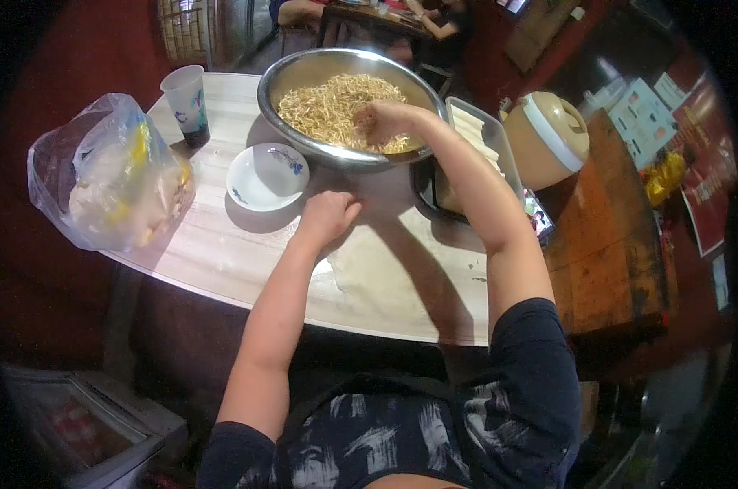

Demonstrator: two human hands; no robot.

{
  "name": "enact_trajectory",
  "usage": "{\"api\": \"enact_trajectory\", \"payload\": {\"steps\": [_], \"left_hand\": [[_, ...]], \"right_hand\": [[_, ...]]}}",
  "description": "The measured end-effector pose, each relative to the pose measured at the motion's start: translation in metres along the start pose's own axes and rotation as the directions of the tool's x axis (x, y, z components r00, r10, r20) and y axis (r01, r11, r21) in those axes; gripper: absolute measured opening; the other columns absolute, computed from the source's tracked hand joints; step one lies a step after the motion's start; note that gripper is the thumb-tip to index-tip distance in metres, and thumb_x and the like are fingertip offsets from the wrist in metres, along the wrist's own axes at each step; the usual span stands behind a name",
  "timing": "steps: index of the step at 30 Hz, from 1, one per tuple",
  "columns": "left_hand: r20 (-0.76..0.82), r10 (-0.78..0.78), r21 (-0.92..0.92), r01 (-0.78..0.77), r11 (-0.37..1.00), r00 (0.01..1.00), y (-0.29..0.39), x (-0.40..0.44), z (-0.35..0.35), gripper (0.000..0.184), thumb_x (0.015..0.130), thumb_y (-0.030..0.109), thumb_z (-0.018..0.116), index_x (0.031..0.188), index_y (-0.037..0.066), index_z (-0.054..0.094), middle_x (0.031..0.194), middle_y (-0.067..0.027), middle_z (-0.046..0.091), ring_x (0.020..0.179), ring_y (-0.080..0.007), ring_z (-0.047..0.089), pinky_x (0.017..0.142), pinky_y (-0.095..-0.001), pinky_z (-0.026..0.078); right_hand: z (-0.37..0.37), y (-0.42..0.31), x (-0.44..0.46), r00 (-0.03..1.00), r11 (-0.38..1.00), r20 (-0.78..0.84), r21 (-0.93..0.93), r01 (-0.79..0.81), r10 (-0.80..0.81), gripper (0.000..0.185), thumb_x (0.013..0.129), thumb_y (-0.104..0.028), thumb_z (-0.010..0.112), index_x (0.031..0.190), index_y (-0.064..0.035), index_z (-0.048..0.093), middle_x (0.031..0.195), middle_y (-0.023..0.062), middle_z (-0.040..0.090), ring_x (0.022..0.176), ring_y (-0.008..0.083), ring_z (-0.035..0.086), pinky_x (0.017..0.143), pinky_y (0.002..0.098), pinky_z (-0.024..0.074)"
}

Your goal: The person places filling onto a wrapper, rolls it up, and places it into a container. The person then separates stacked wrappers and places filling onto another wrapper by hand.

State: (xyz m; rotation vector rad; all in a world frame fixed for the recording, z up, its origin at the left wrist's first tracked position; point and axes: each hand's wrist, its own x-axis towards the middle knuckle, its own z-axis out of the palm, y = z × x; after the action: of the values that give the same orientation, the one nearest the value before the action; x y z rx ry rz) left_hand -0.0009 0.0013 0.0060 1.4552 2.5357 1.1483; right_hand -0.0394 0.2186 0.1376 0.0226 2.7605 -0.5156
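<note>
A large steel bowl on the table holds a heap of bean sprouts. Inside it, my right hand has its fingers curled into the sprouts, with the fingertips partly hidden. My left hand lies on the tabletop, loosely closed with the thumb toward the right, and nothing shows in it. A thin pale wrapper sheet lies flat just in front of me, right of my left wrist. Near that hand stands a white bowl with blue flowers. To the right, a clear plastic container holds pale rolls.
A clear plastic bag with pale contents sits at the table's left edge, beside a plastic cup with dark liquid. A beige jug and a phone are at the right, near a wooden table. People sit farther back.
</note>
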Motion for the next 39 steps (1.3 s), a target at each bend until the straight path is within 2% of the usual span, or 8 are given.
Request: {"api": "enact_trajectory", "payload": {"steps": [7,15,25,28,29,31,33,39], "left_hand": [[0.009,-0.004,0.013,0.004,1.000,1.000,-0.004,0.002,0.004,0.030,0.086,0.031,0.061,0.083,0.003,0.070,0.080,-0.0211,0.067,0.078,-0.0391,0.064,0.071,-0.0481,0.051],[0.041,-0.033,0.032,0.032,0.999,0.999,-0.003,0.000,-0.002,0.031,0.085,0.030,0.061,0.082,0.000,0.069,0.083,-0.0244,0.066,0.082,-0.0409,0.064,0.073,-0.0487,0.050],[-0.184,0.031,0.014,-0.029,0.999,0.982,-0.018,-0.003,0.002,0.030,0.089,0.032,0.058,0.081,0.005,0.066,0.081,-0.0216,0.066,0.079,-0.0406,0.063,0.071,-0.0497,0.048],[-0.213,-0.051,0.015,0.055,0.998,0.976,-0.008,-0.006,-0.002,0.038,0.092,0.040,0.056,0.080,0.005,0.064,0.078,-0.0211,0.064,0.076,-0.0406,0.061,0.066,-0.0495,0.046],[-0.219,-0.047,0.027,0.054,0.998,0.975,-0.007,-0.004,-0.002,0.038,0.092,0.040,0.056,0.080,0.005,0.064,0.078,-0.0211,0.064,0.076,-0.0406,0.061,0.066,-0.0495,0.046],[-0.261,0.021,0.092,0.003,0.996,0.965,-0.006,-0.007,0.000,0.038,0.093,0.040,0.054,0.083,0.005,0.065,0.078,-0.0202,0.064,0.077,-0.0405,0.061,0.065,-0.0486,0.047],[-0.196,-0.046,0.038,0.054,0.998,0.980,0.014,-0.015,-0.008,0.037,0.094,0.041,0.053,0.088,0.006,0.066,0.078,-0.0193,0.065,0.077,-0.0389,0.062,0.066,-0.0464,0.047],[-0.045,-0.055,-0.394,0.033,0.919,0.998,0.042,-0.038,-0.011,0.039,0.094,0.040,0.055,0.111,0.006,0.064,0.088,-0.0133,0.069,0.086,-0.0262,0.067,0.076,-0.0354,0.050]], "right_hand": [[0.017,0.010,0.006,0.989,0.935,-0.018,-0.329,0.132,-0.146,0.046,0.070,-0.008,0.075,0.115,-0.0066,0.064,0.091,0.0119,0.072,0.084,0.0208,0.067,0.065,0.0349,0.0568],[-0.013,0.021,-0.010,0.998,0.987,-0.061,0.155,0.039,-0.030,0.048,0.073,-0.005,0.073,0.120,-0.0082,0.063,0.099,0.0116,0.070,0.089,0.0197,0.066,0.079,0.0324,0.0535],[-0.030,-0.044,-0.144,0.914,0.920,-0.290,-0.351,0.176,-0.285,0.040,0.070,0.000,0.072,0.109,-0.0070,0.064,0.099,0.0105,0.066,0.091,0.0240,0.064,0.080,0.0352,0.0529],[-0.005,-0.042,-0.172,0.906,0.924,-0.183,-0.059,0.378,-0.383,0.039,0.068,0.000,0.075,0.105,-0.0083,0.065,0.100,0.0084,0.062,0.090,0.0240,0.064,0.079,0.0339,0.0536],[0.012,-0.028,-0.165,0.987,0.653,-0.031,0.746,0.128,-0.157,0.038,0.069,-0.001,0.075,0.105,-0.0089,0.065,0.099,0.0080,0.060,0.091,0.0237,0.063,0.078,0.0330,0.0540],[0.033,-0.030,-0.165,0.969,0.337,0.244,0.916,-0.218,-0.035,0.038,0.069,-0.002,0.075,0.105,-0.0087,0.066,0.098,0.0092,0.059,0.090,0.0257,0.064,0.077,0.0347,0.0540],[0.069,-0.036,-0.177,0.976,0.879,-0.106,0.424,0.217,-0.190,0.036,0.070,-0.001,0.074,0.104,-0.0078,0.066,0.099,0.0104,0.059,0.090,0.0279,0.063,0.077,0.0365,0.0533],[0.134,-0.029,-0.173,0.930,0.929,-0.076,-0.122,0.349,-0.359,0.040,0.064,-0.006,0.078,0.102,-0.0102,0.067,0.105,0.0176,0.058,0.101,0.0381,0.059,0.083,0.0430,0.0491]]}}
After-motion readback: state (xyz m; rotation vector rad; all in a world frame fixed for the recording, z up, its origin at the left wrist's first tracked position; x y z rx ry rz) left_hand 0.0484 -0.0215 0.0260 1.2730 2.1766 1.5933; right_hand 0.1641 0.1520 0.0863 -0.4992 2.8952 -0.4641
